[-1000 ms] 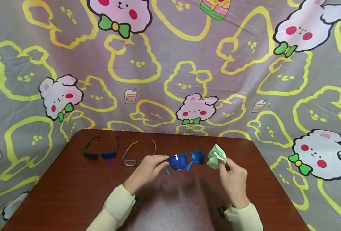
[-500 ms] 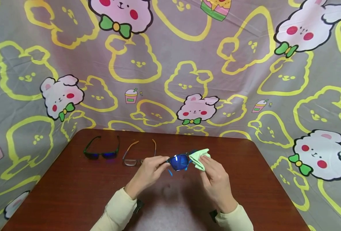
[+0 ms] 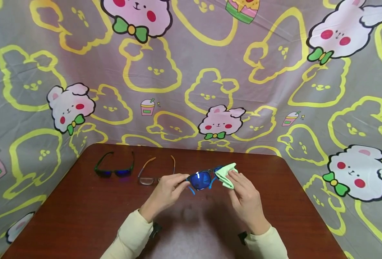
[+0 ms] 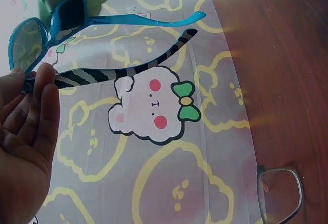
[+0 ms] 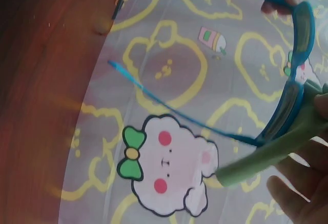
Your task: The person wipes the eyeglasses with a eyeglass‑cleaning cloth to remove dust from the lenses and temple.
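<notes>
My left hand [image 3: 166,192] pinches one hinge corner of a pair of blue-lensed sunglasses [image 3: 201,180], holding them over the table with both temples unfolded. The left wrist view shows a bright blue inner frame [image 4: 60,21] and a dark, striped outer side on the near temple [image 4: 102,76]. On the other side, my right hand [image 3: 247,201] grips a folded light green cloth [image 3: 226,175] against the front of the far lens, covering most of it. From the right wrist, the cloth [image 5: 266,155] lies along that lens, with fingers behind it.
At the back left of the brown table [image 3: 81,216] rest dark sunglasses [image 3: 114,173] with blue-purple lenses. Beside them, clear-lensed eyeglasses [image 3: 145,181] with orange temple tips are partly hidden by my left hand. A patterned curtain [image 3: 165,93] encloses the table's back and sides.
My right hand has moved left with the cloth, from beside the sunglasses onto the far lens, then shifted slightly right and up. The left hand keeps its hold, almost still.
</notes>
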`<control>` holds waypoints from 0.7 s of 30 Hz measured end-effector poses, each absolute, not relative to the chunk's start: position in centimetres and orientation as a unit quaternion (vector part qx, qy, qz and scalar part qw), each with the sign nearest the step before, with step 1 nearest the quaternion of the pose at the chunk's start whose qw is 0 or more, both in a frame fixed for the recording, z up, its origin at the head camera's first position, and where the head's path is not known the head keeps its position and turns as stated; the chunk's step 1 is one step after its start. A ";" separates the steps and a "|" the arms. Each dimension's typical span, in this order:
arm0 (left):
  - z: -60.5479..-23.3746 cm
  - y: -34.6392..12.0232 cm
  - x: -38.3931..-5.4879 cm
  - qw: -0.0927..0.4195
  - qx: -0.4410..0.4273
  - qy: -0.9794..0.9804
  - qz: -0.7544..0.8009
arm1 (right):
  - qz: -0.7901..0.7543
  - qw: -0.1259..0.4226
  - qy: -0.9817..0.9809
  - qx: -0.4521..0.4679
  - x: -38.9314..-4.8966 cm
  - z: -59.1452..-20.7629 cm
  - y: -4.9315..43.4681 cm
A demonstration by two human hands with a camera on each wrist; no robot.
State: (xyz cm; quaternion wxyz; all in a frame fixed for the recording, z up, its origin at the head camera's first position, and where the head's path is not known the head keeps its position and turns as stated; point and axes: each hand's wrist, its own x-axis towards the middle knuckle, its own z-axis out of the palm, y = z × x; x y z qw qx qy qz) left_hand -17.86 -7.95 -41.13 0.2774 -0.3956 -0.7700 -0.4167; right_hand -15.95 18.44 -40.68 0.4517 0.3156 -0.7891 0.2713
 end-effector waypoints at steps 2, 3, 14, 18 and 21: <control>-41.1 -7.9 -17.7 0.272 -0.395 -0.769 -0.422 | 0.279 0.453 -0.791 0.301 -16.0 -40.7 18.6; -41.1 -7.9 -17.7 0.269 -0.395 -0.769 -0.425 | 0.286 0.452 -0.791 0.297 -15.9 -40.7 18.7; -41.0 -7.1 -17.6 0.271 -0.405 -0.761 -0.429 | 0.311 0.477 -0.762 0.309 -15.6 -40.3 17.3; -41.0 -6.8 -17.7 0.277 -0.408 -0.762 -0.420 | 0.312 0.478 -0.753 0.326 -15.6 -40.2 16.7; -41.0 -6.7 -17.7 0.280 -0.410 -0.760 -0.420 | 0.311 0.477 -0.747 0.343 -15.5 -40.2 16.4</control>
